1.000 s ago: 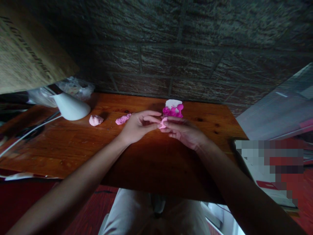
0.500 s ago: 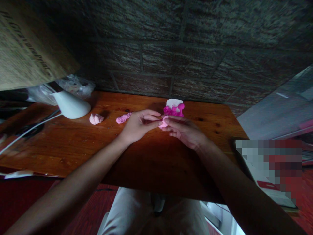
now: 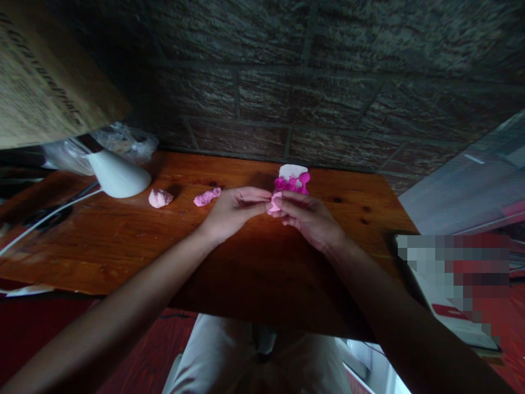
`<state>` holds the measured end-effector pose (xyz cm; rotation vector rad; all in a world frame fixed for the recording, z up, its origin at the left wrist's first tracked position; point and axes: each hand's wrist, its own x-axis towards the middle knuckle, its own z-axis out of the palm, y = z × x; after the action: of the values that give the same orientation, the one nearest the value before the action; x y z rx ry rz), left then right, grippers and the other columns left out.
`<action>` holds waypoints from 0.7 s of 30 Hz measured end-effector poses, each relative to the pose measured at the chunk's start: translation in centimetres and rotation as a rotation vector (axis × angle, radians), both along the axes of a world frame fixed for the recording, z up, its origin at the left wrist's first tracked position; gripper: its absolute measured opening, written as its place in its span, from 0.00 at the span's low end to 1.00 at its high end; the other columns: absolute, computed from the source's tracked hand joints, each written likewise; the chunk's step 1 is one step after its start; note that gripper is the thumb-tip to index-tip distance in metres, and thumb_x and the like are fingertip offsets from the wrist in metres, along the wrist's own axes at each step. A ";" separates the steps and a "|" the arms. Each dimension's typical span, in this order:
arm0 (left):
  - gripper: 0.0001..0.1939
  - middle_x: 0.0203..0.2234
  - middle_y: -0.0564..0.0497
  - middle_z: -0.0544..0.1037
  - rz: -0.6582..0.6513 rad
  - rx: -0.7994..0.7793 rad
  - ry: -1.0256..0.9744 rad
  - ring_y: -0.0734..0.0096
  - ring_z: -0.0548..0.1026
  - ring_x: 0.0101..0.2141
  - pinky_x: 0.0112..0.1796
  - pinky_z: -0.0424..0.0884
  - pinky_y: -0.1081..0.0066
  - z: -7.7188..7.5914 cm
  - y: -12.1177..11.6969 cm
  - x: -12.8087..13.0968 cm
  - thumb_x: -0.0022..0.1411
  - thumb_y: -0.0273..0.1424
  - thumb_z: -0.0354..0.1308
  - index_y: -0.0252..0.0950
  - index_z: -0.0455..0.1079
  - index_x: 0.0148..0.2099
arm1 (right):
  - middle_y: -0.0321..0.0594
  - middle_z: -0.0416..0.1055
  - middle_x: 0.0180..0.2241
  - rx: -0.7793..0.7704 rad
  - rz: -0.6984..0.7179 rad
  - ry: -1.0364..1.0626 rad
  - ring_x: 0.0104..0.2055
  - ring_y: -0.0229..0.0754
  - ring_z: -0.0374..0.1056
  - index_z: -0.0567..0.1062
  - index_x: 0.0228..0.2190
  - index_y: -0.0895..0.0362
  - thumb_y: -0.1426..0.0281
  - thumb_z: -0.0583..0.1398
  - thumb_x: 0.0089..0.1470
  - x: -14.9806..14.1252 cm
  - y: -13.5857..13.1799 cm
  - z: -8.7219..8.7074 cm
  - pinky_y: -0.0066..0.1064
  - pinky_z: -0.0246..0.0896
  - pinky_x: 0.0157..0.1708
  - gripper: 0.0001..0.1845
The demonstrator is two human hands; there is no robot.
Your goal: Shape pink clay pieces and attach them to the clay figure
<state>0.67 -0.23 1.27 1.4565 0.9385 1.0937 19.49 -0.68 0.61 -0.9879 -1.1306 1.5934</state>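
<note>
A small lump of light pink modelling clay [image 3: 275, 203] is held above the wooden table, between my two hands. My right hand [image 3: 307, 216] pinches it between thumb and fingers. From the other side, my left hand [image 3: 238, 210] has its thumb and fingertips closed at the lump's left edge. Left of my left hand lies a longer, rough piece of pink clay [image 3: 207, 197]. Farther left sits a paler rounded lump of clay [image 3: 159, 198]. Just behind my right hand are bright magenta shaped pieces [image 3: 292, 184] in front of a white piece [image 3: 293, 171].
On the left stands a lamp with a white base [image 3: 123, 178], a printed paper shade [image 3: 53, 82] and a white cord [image 3: 49, 221]. A clear plastic bag [image 3: 131, 143] lies behind it. A dark stone wall [image 3: 262, 104] borders the table's back edge [image 3: 348, 174].
My left thumb and fingers have drawn closer together at the clay. My right hand has shifted very slightly, still pinching the lump. The other clay pieces have stayed in place.
</note>
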 end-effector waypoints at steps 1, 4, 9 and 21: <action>0.15 0.42 0.44 0.85 -0.001 0.000 -0.004 0.63 0.83 0.42 0.52 0.77 0.62 0.0 0.0 0.0 0.52 0.33 0.74 0.33 0.81 0.42 | 0.38 0.81 0.31 0.000 -0.008 0.004 0.33 0.38 0.76 0.83 0.36 0.53 0.58 0.76 0.39 0.0 0.0 0.0 0.25 0.64 0.28 0.22; 0.17 0.41 0.45 0.86 -0.004 -0.003 -0.016 0.62 0.83 0.42 0.51 0.77 0.61 -0.1 0.0 0.0 0.51 0.34 0.75 0.33 0.81 0.42 | 0.38 0.81 0.31 -0.027 -0.024 0.028 0.33 0.37 0.76 0.83 0.36 0.53 0.58 0.76 0.38 -0.1 0.0 -0.1 0.25 0.65 0.29 0.22; 0.20 0.41 0.44 0.86 0.034 0.019 0.010 0.60 0.83 0.42 0.50 0.78 0.61 -0.1 0.2 0.0 0.49 0.38 0.76 0.33 0.80 0.42 | 0.37 0.81 0.30 -0.067 -0.018 0.044 0.33 0.37 0.76 0.83 0.36 0.53 0.59 0.76 0.40 -0.1 0.0 -0.1 0.25 0.67 0.30 0.21; 0.18 0.41 0.44 0.86 0.009 -0.024 -0.011 0.62 0.83 0.41 0.50 0.77 0.62 -0.1 0.0 0.0 0.50 0.37 0.76 0.32 0.81 0.41 | 0.35 0.80 0.29 -0.035 -0.030 0.045 0.32 0.35 0.75 0.83 0.35 0.53 0.59 0.77 0.38 -0.3 0.0 -0.2 0.24 0.66 0.29 0.20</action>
<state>0.65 -0.22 1.17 1.4266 0.9479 1.0929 19.17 -0.68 0.39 -0.9826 -1.0559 1.6089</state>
